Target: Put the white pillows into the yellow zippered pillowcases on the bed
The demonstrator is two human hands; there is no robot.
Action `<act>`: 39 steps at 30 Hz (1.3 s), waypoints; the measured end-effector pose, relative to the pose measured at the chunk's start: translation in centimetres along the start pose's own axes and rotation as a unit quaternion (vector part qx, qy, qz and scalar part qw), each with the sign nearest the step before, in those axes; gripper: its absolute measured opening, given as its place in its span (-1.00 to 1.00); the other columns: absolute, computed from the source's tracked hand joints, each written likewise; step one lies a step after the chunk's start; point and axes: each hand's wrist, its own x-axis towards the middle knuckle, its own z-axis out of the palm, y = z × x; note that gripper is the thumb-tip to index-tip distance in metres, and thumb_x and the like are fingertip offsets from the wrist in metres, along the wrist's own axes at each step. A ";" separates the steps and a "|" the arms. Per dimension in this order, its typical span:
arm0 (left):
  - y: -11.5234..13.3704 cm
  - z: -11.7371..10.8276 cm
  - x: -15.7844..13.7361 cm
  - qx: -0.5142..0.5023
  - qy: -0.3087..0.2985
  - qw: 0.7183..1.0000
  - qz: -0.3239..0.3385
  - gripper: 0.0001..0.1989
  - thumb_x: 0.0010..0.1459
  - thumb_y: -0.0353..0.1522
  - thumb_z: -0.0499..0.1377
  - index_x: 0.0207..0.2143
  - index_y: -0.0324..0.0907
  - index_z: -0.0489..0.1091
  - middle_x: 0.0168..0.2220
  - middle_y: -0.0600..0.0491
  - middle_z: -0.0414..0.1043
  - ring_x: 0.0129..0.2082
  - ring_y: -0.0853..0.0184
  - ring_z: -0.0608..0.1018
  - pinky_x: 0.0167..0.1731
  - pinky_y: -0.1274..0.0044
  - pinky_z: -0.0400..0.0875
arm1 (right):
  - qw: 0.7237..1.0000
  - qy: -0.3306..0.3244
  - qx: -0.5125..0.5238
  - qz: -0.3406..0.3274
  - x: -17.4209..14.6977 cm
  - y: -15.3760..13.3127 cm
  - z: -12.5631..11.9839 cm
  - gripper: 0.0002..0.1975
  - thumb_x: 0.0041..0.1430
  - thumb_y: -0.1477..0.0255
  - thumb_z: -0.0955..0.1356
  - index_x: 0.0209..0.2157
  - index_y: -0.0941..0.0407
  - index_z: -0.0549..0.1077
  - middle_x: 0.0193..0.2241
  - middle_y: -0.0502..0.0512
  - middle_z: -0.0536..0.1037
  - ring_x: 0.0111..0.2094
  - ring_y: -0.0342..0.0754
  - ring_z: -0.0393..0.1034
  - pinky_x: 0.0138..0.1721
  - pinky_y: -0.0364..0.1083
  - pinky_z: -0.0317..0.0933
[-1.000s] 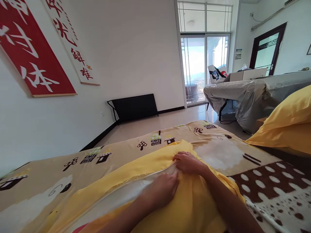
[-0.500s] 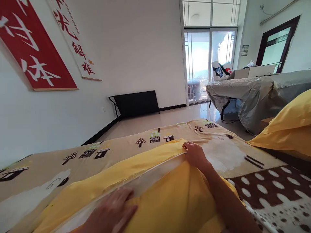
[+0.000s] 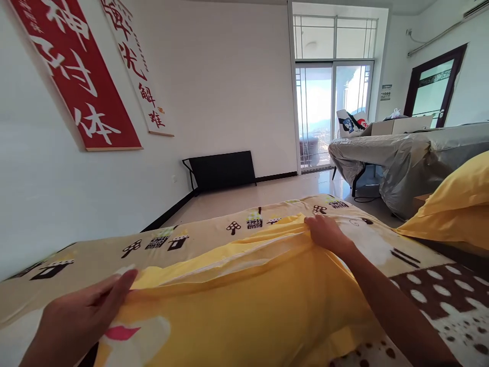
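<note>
A yellow pillowcase [image 3: 237, 311] with a white and pink print at its lower left is stretched between my two hands above the bed. My left hand [image 3: 82, 311] pinches its left corner between thumb and fingers. At the far right corner, my right hand [image 3: 325, 232] is closed on gathered cloth. Along the top, the case's long opening [image 3: 229, 267] shows a strip of white between two yellow edges. Under it lies a beige blanket [image 3: 214, 237] printed with mushrooms, houses and sheep.
Another yellow cloth-covered bundle [image 3: 454, 204] rises at the right edge of the bed. Beyond stands a table [image 3: 405, 150] under plastic sheeting, with boxes on top. A black folded frame [image 3: 223, 171] leans on the back wall. Red and white scrolls [image 3: 95, 86] hang at left.
My left hand has moved left from the middle of the opening to its left corner and gripped it. The opening has narrowed and the cloth is pulled straighter. The view has tilted up slightly.
</note>
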 end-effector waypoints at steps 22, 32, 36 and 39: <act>26.0 15.6 -3.8 -0.258 -0.314 0.819 0.404 -0.64 0.20 -0.18 -0.01 0.01 -0.08 0.22 0.01 0.00 0.34 -0.02 0.22 0.37 0.03 0.32 0.25 | 0.981 0.151 0.097 0.073 -0.1 0.1 4.8 -0.69 -0.05 0.66 0.22 -0.29 0.10 0.43 -0.26 0.06 0.51 -0.19 -0.07 0.34 -0.26 -0.14 0.03; 29.9 13.5 0.6 -0.184 -0.325 0.801 0.467 -0.65 0.25 -0.24 -0.12 -0.05 -0.11 0.35 -0.05 -0.03 0.43 -0.03 0.15 0.42 0.05 0.32 0.22 | 0.982 0.113 0.115 0.102 -0.8 0.2 3.2 -0.71 -0.06 0.65 0.22 -0.30 0.11 0.43 -0.28 0.10 0.50 -0.26 -0.05 0.34 -0.31 -0.13 0.00; 32.2 17.0 0.5 -0.162 -0.232 0.828 0.484 -0.59 0.23 -0.28 -0.07 0.10 -0.19 0.24 0.15 -0.14 0.24 0.14 0.08 0.28 0.13 0.29 0.11 | 0.977 0.129 0.128 0.110 -0.9 1.4 3.0 -0.66 -0.10 0.65 0.22 -0.28 0.08 0.45 -0.24 0.06 0.50 -0.20 -0.05 0.33 -0.30 -0.15 0.01; 31.3 20.8 -1.3 -0.146 -0.250 0.836 0.467 -0.60 0.26 -0.35 -0.14 0.11 -0.20 0.20 0.22 -0.16 0.12 0.22 0.10 0.18 0.10 0.25 0.16 | 0.980 0.103 0.127 0.112 -0.2 1.7 3.9 -0.64 -0.16 0.65 0.22 -0.29 0.08 0.45 -0.27 0.05 0.52 -0.26 -0.05 0.35 -0.35 -0.15 -0.01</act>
